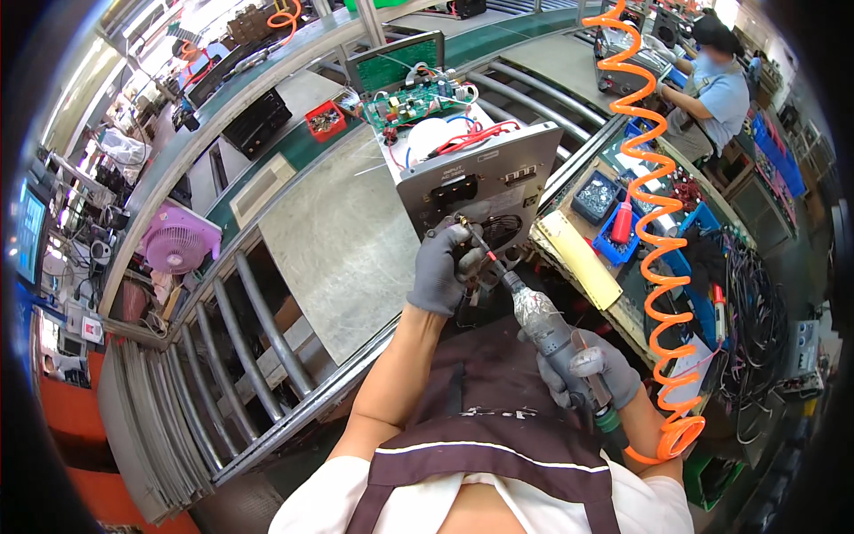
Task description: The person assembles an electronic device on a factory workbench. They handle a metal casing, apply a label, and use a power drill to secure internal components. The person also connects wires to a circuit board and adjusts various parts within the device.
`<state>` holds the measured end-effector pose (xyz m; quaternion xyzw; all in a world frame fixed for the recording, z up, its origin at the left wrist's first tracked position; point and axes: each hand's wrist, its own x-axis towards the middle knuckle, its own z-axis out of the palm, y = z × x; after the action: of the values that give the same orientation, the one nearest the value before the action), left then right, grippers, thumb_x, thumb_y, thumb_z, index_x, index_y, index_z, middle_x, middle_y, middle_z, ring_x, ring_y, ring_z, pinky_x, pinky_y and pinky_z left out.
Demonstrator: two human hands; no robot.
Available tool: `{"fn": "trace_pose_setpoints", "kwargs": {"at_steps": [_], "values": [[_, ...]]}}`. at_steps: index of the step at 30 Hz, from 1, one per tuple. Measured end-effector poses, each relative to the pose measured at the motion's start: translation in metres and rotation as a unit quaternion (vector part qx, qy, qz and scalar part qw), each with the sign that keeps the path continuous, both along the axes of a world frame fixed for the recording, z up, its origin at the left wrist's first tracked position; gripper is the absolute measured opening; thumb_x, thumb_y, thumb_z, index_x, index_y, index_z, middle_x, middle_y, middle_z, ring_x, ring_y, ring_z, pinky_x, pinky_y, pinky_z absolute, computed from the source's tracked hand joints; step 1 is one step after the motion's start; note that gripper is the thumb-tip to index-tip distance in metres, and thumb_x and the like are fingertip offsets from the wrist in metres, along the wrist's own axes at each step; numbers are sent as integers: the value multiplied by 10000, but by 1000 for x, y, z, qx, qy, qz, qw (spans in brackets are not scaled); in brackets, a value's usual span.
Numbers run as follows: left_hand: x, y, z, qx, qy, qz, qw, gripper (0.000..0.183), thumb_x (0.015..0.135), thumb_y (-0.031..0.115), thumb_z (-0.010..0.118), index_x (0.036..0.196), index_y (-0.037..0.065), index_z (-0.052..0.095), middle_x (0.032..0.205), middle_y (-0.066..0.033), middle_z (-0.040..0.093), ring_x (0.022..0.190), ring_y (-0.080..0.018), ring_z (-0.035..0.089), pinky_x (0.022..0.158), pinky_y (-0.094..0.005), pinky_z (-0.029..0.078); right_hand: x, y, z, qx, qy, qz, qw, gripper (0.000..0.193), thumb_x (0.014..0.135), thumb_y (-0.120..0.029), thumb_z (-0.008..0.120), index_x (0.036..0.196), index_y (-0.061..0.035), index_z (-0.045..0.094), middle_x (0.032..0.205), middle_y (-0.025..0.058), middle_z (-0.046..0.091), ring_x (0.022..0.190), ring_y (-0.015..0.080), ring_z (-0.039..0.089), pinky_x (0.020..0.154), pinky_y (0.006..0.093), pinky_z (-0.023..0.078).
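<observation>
My right hand, in a grey glove, is wrapped round a pneumatic screwdriver, with its long bit pointing away to the upper left. My left hand, also gloved, is closed beside the bit's tip. A small brass-coloured piece shows at its fingertips, too small to name. Both the tip and the left fingers are close against the grey metal panel of an opened electronic unit. That panel has sockets and a round fan grille. Behind it are a green circuit board and red wires.
An orange coiled air hose hangs at the right and runs to the screwdriver. Parts bins, a red-handled screwdriver and a yellow pad lie on the right bench. A metal plate covers rollers at left. A co-worker sits far right.
</observation>
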<state>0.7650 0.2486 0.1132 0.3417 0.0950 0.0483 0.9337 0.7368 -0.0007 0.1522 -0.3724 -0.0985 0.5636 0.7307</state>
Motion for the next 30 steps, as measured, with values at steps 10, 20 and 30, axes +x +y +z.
{"fn": "trace_pose_setpoints", "kwargs": {"at_steps": [10, 20, 30], "values": [[3, 3, 1, 50, -17, -68, 996, 318, 824, 74, 434, 1108, -32, 533, 687, -33, 506, 450, -83, 383, 406, -194, 305, 3, -4, -9, 100, 136, -12, 986, 563, 837, -239, 546, 1302, 16, 357, 826, 136, 580, 617, 182, 623, 519, 272, 528], [26, -18, -16, -253, -67, 38, 965, 203, 943, 191, 441, 987, 31, 557, 858, -101, 586, 745, -211, 541, 603, -321, 449, 9, 14, -22, 54, 26, -117, 991, 690, 663, -216, 672, 1248, 36, 408, 865, 110, 573, 580, 148, 585, 513, 242, 521], [40, -24, -11, -186, 57, 130, 972, 162, 923, 185, 506, 971, 44, 567, 849, -91, 581, 744, -217, 551, 666, -342, 502, 8, 23, -12, -95, -76, -135, 983, 540, 629, -161, 632, 1128, 3, 508, 643, 20, 506, 474, 110, 516, 438, 234, 443]]}}
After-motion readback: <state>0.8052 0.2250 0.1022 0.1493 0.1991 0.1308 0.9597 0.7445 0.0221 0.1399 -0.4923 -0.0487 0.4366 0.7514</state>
